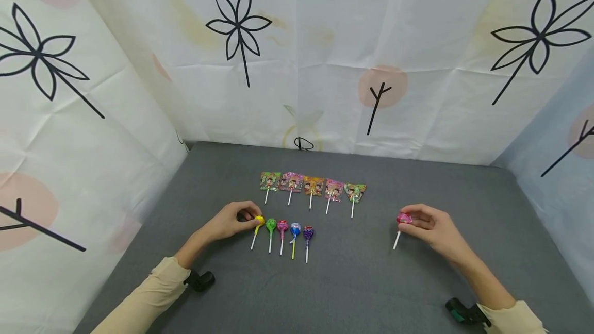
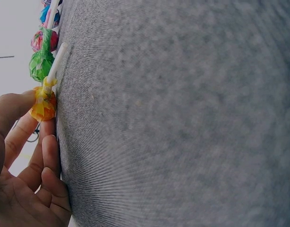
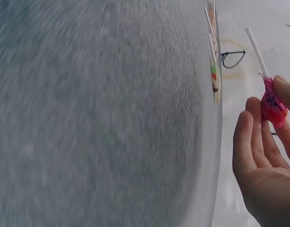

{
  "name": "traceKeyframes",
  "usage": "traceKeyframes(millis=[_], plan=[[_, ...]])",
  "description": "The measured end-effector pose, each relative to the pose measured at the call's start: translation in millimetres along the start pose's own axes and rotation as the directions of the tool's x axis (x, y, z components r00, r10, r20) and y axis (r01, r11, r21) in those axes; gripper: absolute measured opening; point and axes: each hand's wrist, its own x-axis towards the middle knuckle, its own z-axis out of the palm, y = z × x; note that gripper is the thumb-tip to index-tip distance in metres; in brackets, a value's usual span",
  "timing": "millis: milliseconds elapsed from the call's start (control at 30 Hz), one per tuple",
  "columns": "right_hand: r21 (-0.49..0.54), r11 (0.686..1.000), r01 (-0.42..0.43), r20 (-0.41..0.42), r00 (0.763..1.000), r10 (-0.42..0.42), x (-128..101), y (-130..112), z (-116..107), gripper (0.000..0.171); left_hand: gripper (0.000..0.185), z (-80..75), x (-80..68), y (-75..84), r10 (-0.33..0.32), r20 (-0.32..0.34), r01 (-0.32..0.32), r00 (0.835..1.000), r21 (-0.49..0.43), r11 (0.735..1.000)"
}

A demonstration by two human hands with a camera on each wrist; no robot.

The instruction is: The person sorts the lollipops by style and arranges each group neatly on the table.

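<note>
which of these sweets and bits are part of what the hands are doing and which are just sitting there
In hand:
- yellow lollipop, pinched by the left hand
- pink lollipop, pinched by the right hand
- row of round lollipops beside the yellow one

Lying about:
- flat packaged lollipops in the far row
- grey mat
- flower-print backdrop
</note>
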Motion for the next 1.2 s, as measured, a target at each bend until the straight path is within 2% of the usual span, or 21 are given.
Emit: traceKeyframes(millis=[333,667,833,967,1200], plan=[[0.053,0.999,0.010,0.064,0.998,-0.013,8,-2,24,0.038,0.012,-0.9,-1.0,1.6,0.002,-0.005,-0.002,1.000,-0.004,1.000],[0.056,0.998,0.023,0.114,0.993,-0.029,20,-3,50,0.035,0.013,-0.5,0.2,2.2,-0.001,-0.005,0.001,1.000,-0.005,1.000],[0.108,0.994,-0.011,0.158,0.987,-0.007,25,-3,62,0.034,0.013,-0.8,0.1,2.1,0.000,-0.003,0.000,1.000,-0.011,1.000],[0.111,0.993,-0.035,0.189,0.982,0.013,29,-5,72,0.035,0.013,-0.5,0.4,1.6,0.004,-0.001,-0.004,1.000,-0.007,1.000],[0.074,0.997,0.032,0.186,0.981,-0.045,35,-5,90,0.030,0.014,0.0,-0.7,0.6,0.032,-0.009,-0.033,0.999,-0.023,0.999]])
